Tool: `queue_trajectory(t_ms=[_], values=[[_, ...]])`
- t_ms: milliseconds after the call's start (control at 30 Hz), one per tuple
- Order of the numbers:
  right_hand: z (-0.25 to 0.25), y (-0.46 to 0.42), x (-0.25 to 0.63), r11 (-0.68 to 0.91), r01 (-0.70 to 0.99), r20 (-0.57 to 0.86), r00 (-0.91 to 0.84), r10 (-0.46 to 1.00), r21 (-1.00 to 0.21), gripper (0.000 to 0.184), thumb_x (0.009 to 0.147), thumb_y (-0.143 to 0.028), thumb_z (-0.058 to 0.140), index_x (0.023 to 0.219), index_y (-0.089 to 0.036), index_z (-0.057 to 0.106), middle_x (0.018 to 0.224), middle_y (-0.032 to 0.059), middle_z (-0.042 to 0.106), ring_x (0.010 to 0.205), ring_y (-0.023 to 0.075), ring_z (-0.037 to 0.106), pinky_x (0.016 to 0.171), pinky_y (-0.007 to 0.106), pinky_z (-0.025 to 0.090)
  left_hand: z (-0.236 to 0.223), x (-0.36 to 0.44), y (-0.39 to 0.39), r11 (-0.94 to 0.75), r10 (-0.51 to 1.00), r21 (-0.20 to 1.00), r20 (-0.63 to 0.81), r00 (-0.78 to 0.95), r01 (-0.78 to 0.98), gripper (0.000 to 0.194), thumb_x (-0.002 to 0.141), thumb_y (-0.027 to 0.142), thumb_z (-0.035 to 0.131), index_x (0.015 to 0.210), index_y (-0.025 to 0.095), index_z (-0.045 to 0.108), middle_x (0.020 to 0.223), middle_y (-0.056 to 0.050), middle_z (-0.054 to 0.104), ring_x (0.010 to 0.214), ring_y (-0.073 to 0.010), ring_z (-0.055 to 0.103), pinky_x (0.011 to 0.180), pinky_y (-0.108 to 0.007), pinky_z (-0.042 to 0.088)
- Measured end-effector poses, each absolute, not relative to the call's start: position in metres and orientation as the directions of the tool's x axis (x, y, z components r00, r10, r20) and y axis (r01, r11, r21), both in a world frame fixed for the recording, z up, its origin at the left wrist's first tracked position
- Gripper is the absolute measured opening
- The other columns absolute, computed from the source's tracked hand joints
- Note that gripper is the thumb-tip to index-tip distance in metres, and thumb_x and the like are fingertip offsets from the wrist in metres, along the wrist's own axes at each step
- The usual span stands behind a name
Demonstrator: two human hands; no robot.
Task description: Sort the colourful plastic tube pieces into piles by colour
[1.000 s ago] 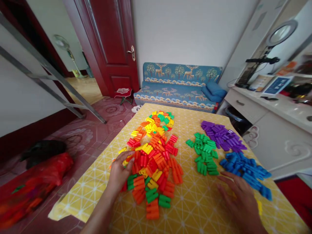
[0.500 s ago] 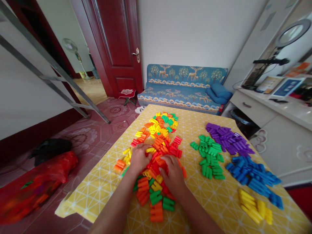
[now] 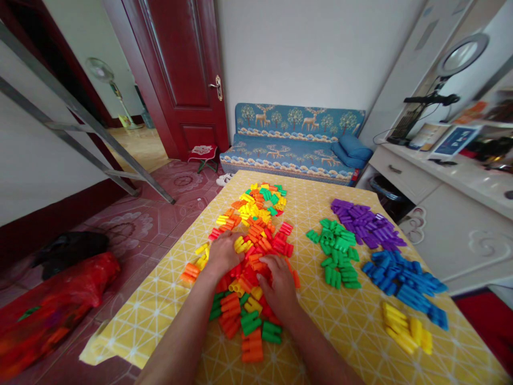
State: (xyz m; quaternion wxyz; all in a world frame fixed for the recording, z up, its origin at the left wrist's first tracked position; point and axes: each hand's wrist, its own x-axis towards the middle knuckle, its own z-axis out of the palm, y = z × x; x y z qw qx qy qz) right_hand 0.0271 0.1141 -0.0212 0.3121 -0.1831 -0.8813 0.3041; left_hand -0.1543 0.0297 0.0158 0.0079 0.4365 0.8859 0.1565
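A mixed heap of plastic building blocks, mostly red, orange, yellow and green, runs down the middle of the table. My left hand is at the heap's left side, its fingers curled against a yellow block; the fingertips are partly hidden. On the right side of the heap lies my right hand, thumb and fingers apart, touching the pile near an orange block. Closer to me are a green block and another orange block.
Sorted piles lie to the right: green blocks, purple blocks, blue blocks and yellow blocks. A red bag sits on the floor at left. Beyond the table stands a blue sofa, with a white cabinet at right.
The whole view has shifted slightly, so everything appears further left. My left fingers have moved a little at the yellow blocks; my right hand stays over the same part of the heap.
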Motion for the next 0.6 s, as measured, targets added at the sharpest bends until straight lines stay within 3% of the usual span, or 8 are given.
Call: queue_trajectory(t_ms=[267,400,600], values=[[-0.022,0.112,0.027,0.73,0.152,0.414,-0.739,0.532,-0.666,0.03,0.081,-0.017,0.055,0.111,-0.02,0.057,0.113,0.0085,0.06,0.109,0.0243,0.052,0.096,0.042,0.042,0.012,-0.158,0.035,0.517,0.795,0.358,0.135,-0.591,0.777,0.062,0.075,0.035,0.066,0.135,0.032,0.05,0.13,-0.005,0.06,0.113,-0.0258,0.061,0.093,-0.035,0.048],[-0.019,0.111,0.027,0.724,0.16,0.408,-0.735,0.541,-0.671,0.029,0.081,-0.016,0.054,0.109,-0.021,0.058,0.111,0.008,0.06,0.108,0.0245,0.053,0.095,0.042,0.043,0.009,-0.163,0.04,0.502,0.815,0.369,0.102,-0.571,0.782,0.054,0.075,0.034,0.067,0.128,0.03,0.058,0.129,-0.006,0.061,0.114,-0.0265,0.06,0.095,-0.036,0.047],[-0.02,0.112,0.028,0.708,0.15,0.414,-0.721,0.556,-0.69,0.027,0.081,-0.016,0.054,0.108,-0.021,0.059,0.111,0.0077,0.061,0.106,0.0235,0.054,0.095,0.041,0.044,0.01,-0.159,0.038,0.439,0.793,0.467,0.2,-0.575,0.768,0.045,0.072,0.021,0.067,0.117,0.024,0.065,0.12,-0.007,0.06,0.101,-0.0204,0.063,0.091,-0.029,0.05]])
